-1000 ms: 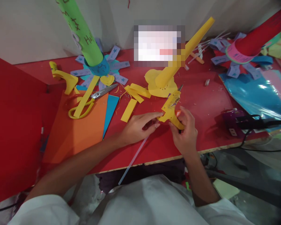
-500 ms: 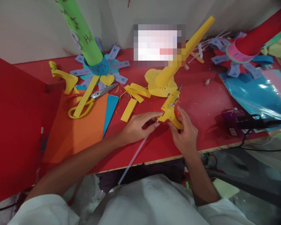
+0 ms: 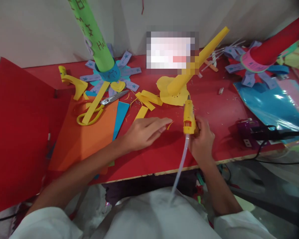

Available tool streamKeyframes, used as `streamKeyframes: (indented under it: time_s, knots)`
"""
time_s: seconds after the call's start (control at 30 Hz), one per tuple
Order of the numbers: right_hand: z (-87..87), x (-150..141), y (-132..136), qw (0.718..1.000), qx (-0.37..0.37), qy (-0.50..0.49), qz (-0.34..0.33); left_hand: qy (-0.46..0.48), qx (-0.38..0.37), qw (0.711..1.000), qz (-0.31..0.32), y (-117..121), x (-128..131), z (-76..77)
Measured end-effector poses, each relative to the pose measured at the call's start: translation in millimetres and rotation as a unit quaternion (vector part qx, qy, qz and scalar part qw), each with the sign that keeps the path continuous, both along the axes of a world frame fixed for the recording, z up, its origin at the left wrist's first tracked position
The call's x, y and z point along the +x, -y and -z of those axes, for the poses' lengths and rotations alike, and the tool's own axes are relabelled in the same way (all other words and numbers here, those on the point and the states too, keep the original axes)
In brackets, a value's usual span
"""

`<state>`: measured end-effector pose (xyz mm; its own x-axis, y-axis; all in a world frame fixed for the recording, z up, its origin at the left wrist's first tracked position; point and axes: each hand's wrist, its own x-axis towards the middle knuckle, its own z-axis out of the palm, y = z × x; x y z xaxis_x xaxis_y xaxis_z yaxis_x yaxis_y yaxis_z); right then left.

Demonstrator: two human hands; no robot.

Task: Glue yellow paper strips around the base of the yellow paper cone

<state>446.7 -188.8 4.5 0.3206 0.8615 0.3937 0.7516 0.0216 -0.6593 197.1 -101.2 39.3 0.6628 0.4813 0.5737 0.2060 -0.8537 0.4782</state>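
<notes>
My right hand (image 3: 201, 141) is wrapped round the grip of the yellow glue gun (image 3: 188, 114), just above the desk (image 3: 149, 162). Trigger and most of the grip are hidden behind my fingers. Gun's long axis runs near to far, nozzle pointing away from me. Clear glue stick (image 3: 182, 162) sits in the rear port and trails back over the desk edge; its near end blurs against my white shirt (image 3: 144, 215).

Left hand (image 3: 144, 134): fingers straight and close together, nothing gripped. Thin yellow sliver (image 3: 169, 125) right at the fingertips; can't tell if touching.

Left of that: orange sheet (image 3: 64, 142), scissors (image 3: 109, 99) with a yellow strip (image 3: 96, 103) across the handles. Right: purple socket box (image 3: 248, 132), black leads at it.

Nozzle tip meets the edge of the yellow flower base (image 3: 166, 94) in view; contact unclear. Yellow cone (image 3: 211, 46) rises from that base, leaning right, partly under a pixelated patch (image 3: 169, 49).

Farther: green tube (image 3: 103, 59) stands in a blue collar (image 3: 112, 74), top cut off, lettering only partly readable. Red tube (image 3: 271, 49) sits in a pink collar (image 3: 251, 63), running out of frame at right.
</notes>
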Motion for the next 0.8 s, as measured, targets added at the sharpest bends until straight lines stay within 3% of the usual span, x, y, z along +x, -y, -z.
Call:
streamKeyframes:
  time_s: [0.23, 0.37, 0.47, 0.6, 0.7, 0.8]
  knots:
    - [-33.3, 9, -34, 0.981, -0.048, -0.141, -0.126, 0.006, -0.066, 0.984, -0.168, -27, -39, 6.6]
    - [-41.1, 10, -53, 0.965, -0.065, -0.165, -0.195, -0.024, -0.065, 0.975, -0.212, -30, -50, 15.3]
    - [-36.6, 9, -64, 0.953, -0.080, -0.177, -0.232, -0.084, -0.052, 0.966, -0.240, -29, -53, 19.4]
    - [-19.4, 4, -78, 0.962, -0.073, -0.144, -0.221, -0.211, -0.034, 0.935, -0.283, -21, -50, 15.0]
    - [-4.7, 0, -88, 0.968, -0.050, -0.104, -0.223, -0.284, -0.032, 0.914, -0.286, -14, -44, 9.5]
    - [5.4, -3, -96, 0.965, -0.019, -0.110, -0.236, -0.301, -0.028, 0.912, -0.276, -10, -40, 9.0]
